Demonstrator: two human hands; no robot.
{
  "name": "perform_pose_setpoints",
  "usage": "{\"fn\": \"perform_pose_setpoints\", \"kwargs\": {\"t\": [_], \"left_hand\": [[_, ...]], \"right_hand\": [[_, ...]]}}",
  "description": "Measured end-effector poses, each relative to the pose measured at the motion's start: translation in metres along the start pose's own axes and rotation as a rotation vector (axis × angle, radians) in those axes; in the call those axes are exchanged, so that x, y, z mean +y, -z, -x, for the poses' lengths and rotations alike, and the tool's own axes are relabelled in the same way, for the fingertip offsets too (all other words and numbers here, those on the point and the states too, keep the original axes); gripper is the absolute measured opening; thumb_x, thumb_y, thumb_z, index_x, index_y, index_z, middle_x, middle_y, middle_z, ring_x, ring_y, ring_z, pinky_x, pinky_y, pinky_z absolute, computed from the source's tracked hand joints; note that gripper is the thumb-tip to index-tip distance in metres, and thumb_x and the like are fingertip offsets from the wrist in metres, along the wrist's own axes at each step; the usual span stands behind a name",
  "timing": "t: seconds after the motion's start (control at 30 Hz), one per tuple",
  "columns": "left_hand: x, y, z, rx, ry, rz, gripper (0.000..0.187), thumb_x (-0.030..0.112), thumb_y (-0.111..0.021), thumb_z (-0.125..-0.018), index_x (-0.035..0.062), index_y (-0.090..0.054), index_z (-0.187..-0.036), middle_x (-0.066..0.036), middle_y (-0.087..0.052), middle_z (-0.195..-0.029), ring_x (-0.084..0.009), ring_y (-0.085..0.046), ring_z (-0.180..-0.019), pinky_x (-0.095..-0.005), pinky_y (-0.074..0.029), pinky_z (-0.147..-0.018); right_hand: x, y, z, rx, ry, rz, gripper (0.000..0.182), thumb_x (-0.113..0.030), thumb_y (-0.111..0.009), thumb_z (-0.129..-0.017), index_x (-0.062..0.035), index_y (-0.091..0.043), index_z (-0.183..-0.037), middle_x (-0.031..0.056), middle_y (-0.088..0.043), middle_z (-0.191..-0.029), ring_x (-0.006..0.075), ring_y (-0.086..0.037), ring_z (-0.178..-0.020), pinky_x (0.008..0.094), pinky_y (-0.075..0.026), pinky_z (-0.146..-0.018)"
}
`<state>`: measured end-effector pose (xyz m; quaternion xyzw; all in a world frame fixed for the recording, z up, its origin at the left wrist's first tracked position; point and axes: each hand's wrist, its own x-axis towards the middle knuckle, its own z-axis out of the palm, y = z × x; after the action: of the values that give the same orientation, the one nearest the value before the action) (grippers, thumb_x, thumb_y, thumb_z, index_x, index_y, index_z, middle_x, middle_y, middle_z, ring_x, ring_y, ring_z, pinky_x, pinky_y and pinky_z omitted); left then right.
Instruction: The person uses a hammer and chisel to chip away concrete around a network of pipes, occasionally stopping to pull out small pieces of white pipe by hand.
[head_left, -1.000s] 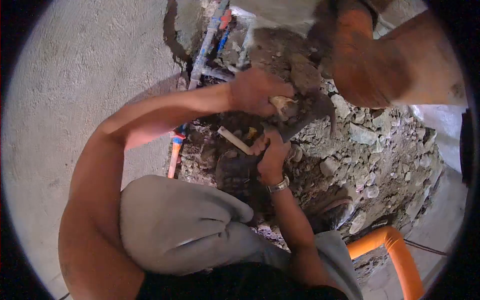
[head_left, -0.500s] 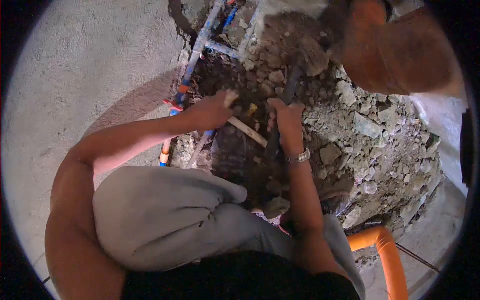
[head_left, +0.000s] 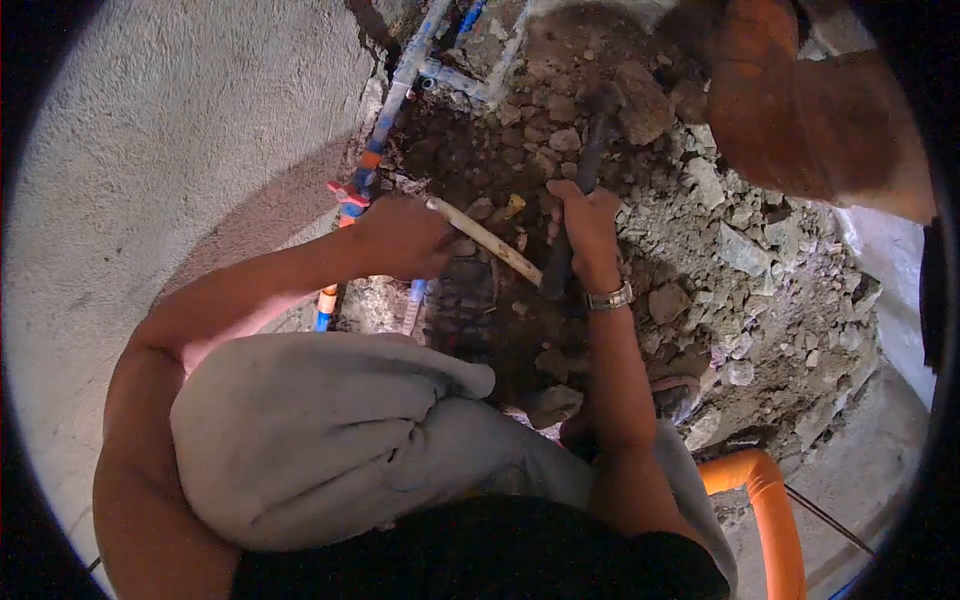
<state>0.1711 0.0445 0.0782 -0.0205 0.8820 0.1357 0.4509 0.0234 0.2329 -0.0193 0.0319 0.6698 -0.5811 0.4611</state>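
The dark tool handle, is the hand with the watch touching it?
Touching. The head view shows the right hand with its fingers wrapped around the dark tool handle, no gap between them, above the rubble.

Orange pipe point(head_left: 775, 520), blue pipes point(head_left: 400, 90), rubble point(head_left: 760, 260), concrete floor point(head_left: 180, 150)

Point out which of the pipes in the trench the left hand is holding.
The pale cream pipe, lying slantwise between both hands; the left hand grips its upper end. The blue pipes along the concrete edge and the orange pipe go untouched.
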Motion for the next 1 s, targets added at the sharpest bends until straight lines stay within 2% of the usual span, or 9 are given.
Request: {"fn": "perform_pose_setpoints", "kwargs": {"t": [0.07, 0.17, 0.4, 0.5, 0.57, 0.7, 0.8, 0.87, 1.0], "left_hand": [[0.025, 0.012, -0.01, 0.486, -0.221, 0.059, 0.029, 0.029, -0.065, -0.081, 0.0136, -0.066, -0.106, -0.01, -0.065, -0.088, -0.0311, -0.067, -0.082, -0.0479, -0.054, -0.066], [0.04, -0.021, -0.051, 0.532, -0.537, -0.009, 0.029, 0.025, -0.067, -0.079, 0.0129, -0.063, -0.105, -0.009, -0.061, -0.101, -0.0324, -0.063, -0.1, -0.0469, -0.052, -0.08], [0.045, 0.037, -0.044, 0.12, -0.53, -0.051, 0.036, 0.018, -0.068, -0.078, 0.0072, -0.061, -0.111, -0.012, -0.063, -0.099, -0.0309, -0.063, -0.098, -0.0441, -0.051, -0.083], [0.013, 0.128, -0.01, 0.005, -0.476, 0.483, 0.041, 0.016, -0.069, -0.081, 0.0038, -0.058, -0.118, -0.013, -0.065, -0.097, -0.0258, -0.064, -0.092, -0.039, -0.051, -0.084], [-0.02, 0.177, 0.011, 0.419, -0.381, 0.767, 0.043, 0.015, -0.068, -0.086, 0.0061, -0.055, -0.125, -0.008, -0.065, -0.104, -0.0187, -0.064, -0.09, -0.0317, -0.054, -0.078], [-0.065, 0.246, 0.018, 1.345, -0.365, 0.775, 0.021, 0.027, -0.057, -0.098, 0.0093, -0.048, -0.104, -0.001, -0.052, -0.087, -0.0125, -0.052, -0.073, -0.0275, -0.046, -0.066], [-0.095, 0.261, 0.0, 1.414, -0.034, 0.903, 0.027, 0.034, -0.053, -0.099, 0.0084, -0.051, -0.108, -0.001, -0.052, -0.088, -0.0117, -0.05, -0.073, -0.028, -0.045, -0.065], [-0.145, 0.255, -0.034, 1.311, -0.139, 0.857, 0.035, 0.039, -0.05, -0.099, 0.0066, -0.054, -0.11, -0.003, -0.052, -0.09, -0.0143, -0.049, -0.074, -0.0324, -0.045, -0.069], [-0.138, 0.248, -0.057, 1.692, -0.08, 0.034, 0.035, 0.024, -0.059, -0.094, -0.0013, -0.049, -0.116, -0.016, -0.06, -0.099, -0.0312, -0.058, -0.092, -0.0419, -0.047, -0.083]], "right_hand": [[0.019, 0.005, -0.017, 0.025, 0.125, 0.129, 0.025, -0.021, -0.066, -0.085, -0.0062, -0.055, -0.069, 0.0028, -0.053, -0.056, 0.0143, -0.053, -0.044, 0.0306, -0.044, -0.042], [-0.016, -0.003, 0.003, 0.013, -0.09, -0.098, 0.03, -0.025, -0.066, -0.085, -0.0037, -0.06, -0.064, 0.0034, -0.056, -0.055, 0.016, -0.052, -0.044, 0.0312, -0.042, -0.044], [-0.026, 0.02, 0.002, -0.116, -0.185, -0.187, 0.025, -0.026, -0.067, -0.086, -0.0046, -0.062, -0.073, 0.003, -0.058, -0.059, 0.0148, -0.054, -0.047, 0.03, -0.042, -0.045], [0.001, 0.031, -0.012, -0.207, 0.633, 0.271, 0.023, -0.024, -0.067, -0.085, -0.0072, -0.063, -0.101, 0.0005, -0.053, -0.061, 0.013, -0.051, -0.047, 0.0292, -0.045, -0.045], [-0.034, 0.021, 0.008, -0.151, -0.172, -0.152, 0.025, -0.024, -0.067, -0.086, -0.0058, -0.063, -0.103, 0.0005, -0.053, -0.061, 0.0125, -0.05, -0.047, 0.0284, -0.044, -0.046], [-0.042, 0.014, 0.014, -0.111, -0.163, -0.206, 0.024, -0.026, -0.07, -0.085, -0.0055, -0.062, -0.075, 0.0017, -0.058, -0.061, 0.0139, -0.053, -0.044, 0.0297, -0.043, -0.043], [-0.034, 0.013, 0.009, -0.1, -0.109, -0.182, 0.024, -0.025, -0.071, -0.084, -0.0067, -0.06, -0.074, 0.001, -0.056, -0.06, 0.0142, -0.053, -0.044, 0.0297, -0.043, -0.043], [-0.027, 0.015, 0.005, -0.1, -0.122, -0.146, 0.035, -0.024, -0.065, -0.087, -0.0039, -0.059, -0.115, -0.0014, -0.051, -0.059, 0.0114, -0.048, -0.045, 0.0284, -0.042, -0.043], [-0.026, 0.014, 0.004, -0.081, -0.14, -0.15, 0.036, -0.024, -0.066, -0.087, -0.0037, -0.058, -0.115, -0.0012, -0.051, -0.06, 0.0111, -0.048, -0.045, 0.0282, -0.041, -0.043]]}}
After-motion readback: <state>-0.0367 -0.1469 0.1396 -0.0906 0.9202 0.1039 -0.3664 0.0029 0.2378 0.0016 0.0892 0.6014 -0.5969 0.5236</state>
